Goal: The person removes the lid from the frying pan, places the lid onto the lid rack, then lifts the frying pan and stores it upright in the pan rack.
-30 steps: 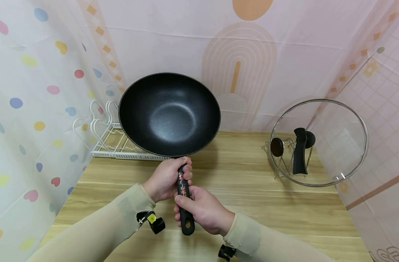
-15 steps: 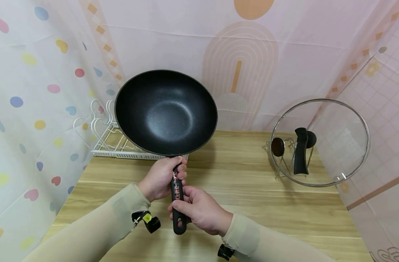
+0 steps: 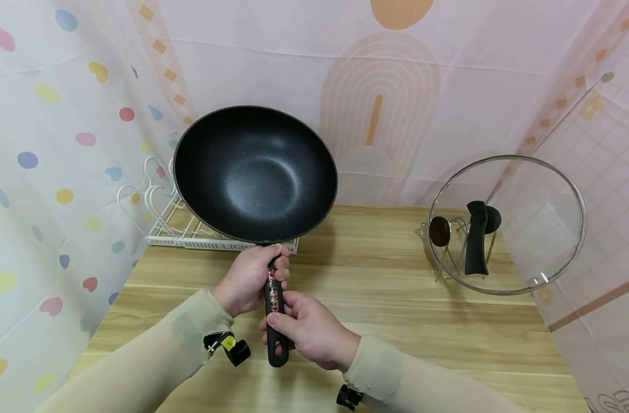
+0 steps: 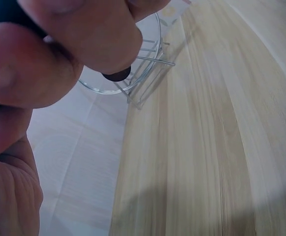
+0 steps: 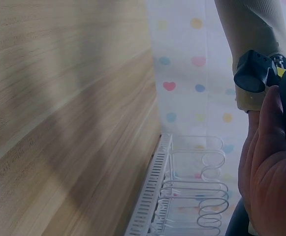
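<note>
A black wok [image 3: 260, 178] is held up in the head view, its dark inside facing me. My left hand [image 3: 248, 280] grips the upper part of its black handle [image 3: 275, 298], just below the pan. Lower down, my right hand [image 3: 314, 330] holds the same handle with the thumb across its front. The holed end of the handle sticks out below that hand. In the left wrist view, curled fingers [image 4: 83, 34] fill the upper left corner.
Behind the wok, a white wire dish rack [image 3: 221, 245] stands on the wooden table [image 3: 376, 298], partly hidden. A glass lid [image 3: 531, 229] with a black handle [image 3: 476, 241] leans upright in a wire stand [image 3: 451, 252] at right. Patterned curtains [image 3: 469, 103] enclose the table.
The wok has drifted left and slightly up over the dish rack, both hands moving with it. Both hands keep their hold on the handle. The lid and its stand stay in place.
</note>
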The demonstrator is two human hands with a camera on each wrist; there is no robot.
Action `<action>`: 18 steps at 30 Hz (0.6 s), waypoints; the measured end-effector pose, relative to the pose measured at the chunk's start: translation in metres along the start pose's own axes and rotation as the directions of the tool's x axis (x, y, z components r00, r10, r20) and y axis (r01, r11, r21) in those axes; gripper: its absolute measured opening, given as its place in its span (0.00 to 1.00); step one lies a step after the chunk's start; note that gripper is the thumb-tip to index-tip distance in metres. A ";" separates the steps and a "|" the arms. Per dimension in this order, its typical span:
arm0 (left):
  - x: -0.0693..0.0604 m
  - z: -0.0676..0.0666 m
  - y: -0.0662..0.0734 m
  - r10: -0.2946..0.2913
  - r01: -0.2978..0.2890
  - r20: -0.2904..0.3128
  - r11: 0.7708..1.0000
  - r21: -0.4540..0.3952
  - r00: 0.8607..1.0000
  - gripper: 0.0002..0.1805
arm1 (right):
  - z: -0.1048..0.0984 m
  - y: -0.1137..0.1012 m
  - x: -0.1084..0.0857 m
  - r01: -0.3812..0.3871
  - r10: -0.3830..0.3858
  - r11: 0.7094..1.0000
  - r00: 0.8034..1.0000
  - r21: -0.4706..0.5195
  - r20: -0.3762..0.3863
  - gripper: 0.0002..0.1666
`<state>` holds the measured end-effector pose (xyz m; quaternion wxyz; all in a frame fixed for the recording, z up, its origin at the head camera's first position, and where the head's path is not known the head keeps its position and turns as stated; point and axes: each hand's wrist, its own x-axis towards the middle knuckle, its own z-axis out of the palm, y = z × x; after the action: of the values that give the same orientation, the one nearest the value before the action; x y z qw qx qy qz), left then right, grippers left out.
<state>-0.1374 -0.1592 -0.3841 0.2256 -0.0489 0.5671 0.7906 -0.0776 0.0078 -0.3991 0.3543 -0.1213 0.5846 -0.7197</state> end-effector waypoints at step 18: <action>-0.001 -0.005 -0.002 0.031 -0.028 -0.051 0.998 0.053 0.998 0.13 | 0.000 0.005 0.006 0.043 -0.049 0.977 0.998 -0.209 -0.024 0.16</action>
<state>-0.1367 -0.1638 -0.3871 0.2003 -0.0550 0.5941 0.7771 -0.0799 0.0034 -0.4048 0.3142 -0.1607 0.6589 -0.6643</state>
